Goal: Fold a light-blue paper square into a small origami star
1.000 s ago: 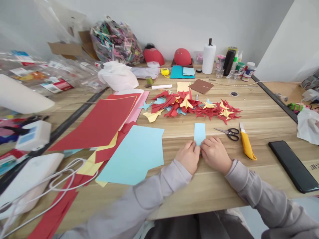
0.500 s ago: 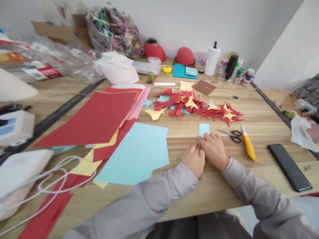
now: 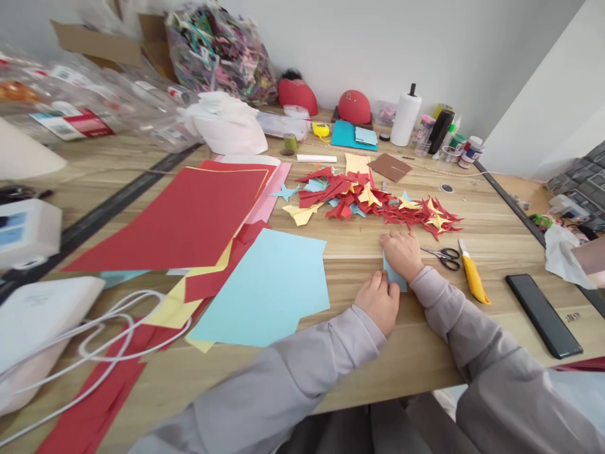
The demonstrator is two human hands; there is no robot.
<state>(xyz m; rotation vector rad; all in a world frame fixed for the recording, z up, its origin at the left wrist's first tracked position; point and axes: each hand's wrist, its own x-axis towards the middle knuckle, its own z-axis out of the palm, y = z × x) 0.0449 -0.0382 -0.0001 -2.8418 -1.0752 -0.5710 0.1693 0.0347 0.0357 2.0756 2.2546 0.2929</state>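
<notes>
Light-blue paper strip point(image 3: 394, 277) on the desk point(image 3: 350, 372), right of centre in the frame, partly covered by the hands. Right hand point(image 3: 401, 253) lies across its upper part, fingers bent at the top end. Left hand point(image 3: 379, 302) has fingertips at its lower left edge. Grip: whether either hand pinches the paper, cannot tell.

Just right: black-handled scissors point(image 3: 448, 258), then a yellow cutter point(image 3: 474, 277); black phone point(image 3: 543, 315) further out, lower right. Above the hands, a heap of folded paper pieces point(image 3: 378, 202), red, yellow and blue. To the left, a large light-blue sheet point(image 3: 269, 290), red sheets point(image 3: 184, 221) beyond.

Writing: small dark marks point(image 3: 573, 316) on the desk beside the phone, illegible. Red-and-white label point(image 3: 75, 123) on plastic packaging, upper left; labelled jars point(image 3: 471, 152), upper right. No brand legible on either.

Changed from the earlier frame: right hand has moved up over the strip. Its upper end then showed beyond the fingers; now the lower right part shows instead. The hands, overlapping then, are now slightly apart.
</notes>
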